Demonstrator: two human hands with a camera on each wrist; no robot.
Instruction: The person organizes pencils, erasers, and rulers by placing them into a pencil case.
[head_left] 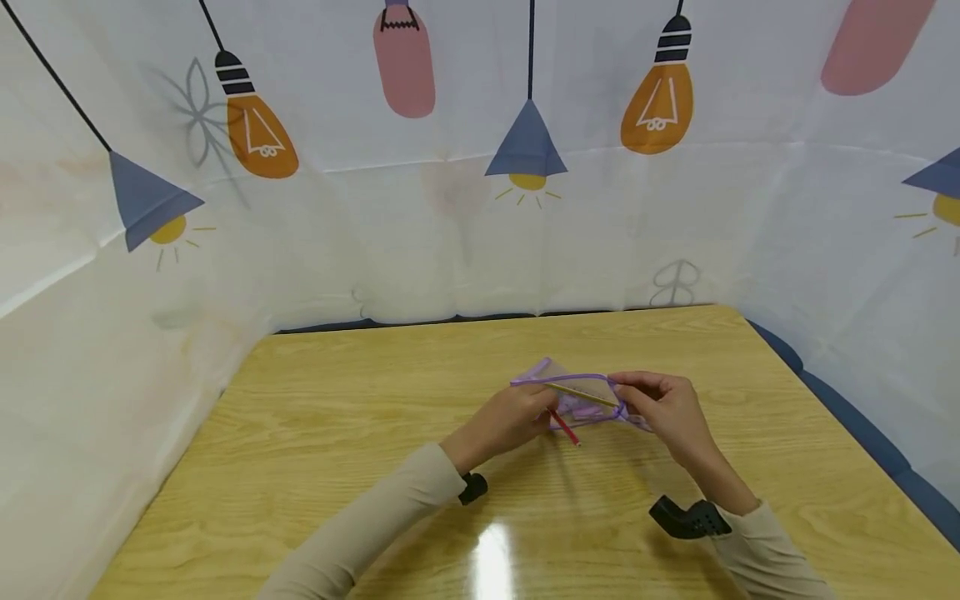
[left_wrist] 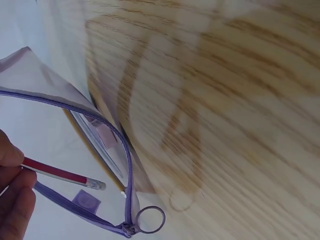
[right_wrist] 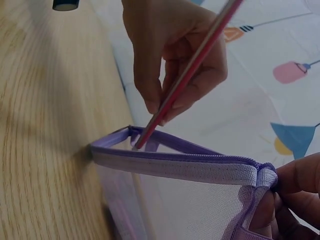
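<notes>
My left hand point(head_left: 504, 427) pinches a red-and-white striped pencil point(right_wrist: 189, 72) between thumb and fingers. The pencil slants, and its silvery end is down at the mouth of a sheer mesh zip pouch point(right_wrist: 200, 205) with purple edging. That pouch is unzipped, its mouth spread wide. At one end of the zip, my right hand point(head_left: 673, 418) grips the pouch's corner with thumb and fingers. A yellow pencil point(left_wrist: 92, 152) lies inside, along with a small purple piece point(left_wrist: 86, 201) and a pinkish block point(left_wrist: 106, 135). The zip's ring pull point(left_wrist: 151, 220) hangs at the opposite end from the right hand.
Under the hands is a wood-grain table point(head_left: 360, 400), its far edge meeting a white curtain point(head_left: 450, 242) printed with lamps and bulbs. Blue padding point(head_left: 855, 421) runs along the right side. Both wrists wear black camera mounts point(head_left: 686, 518).
</notes>
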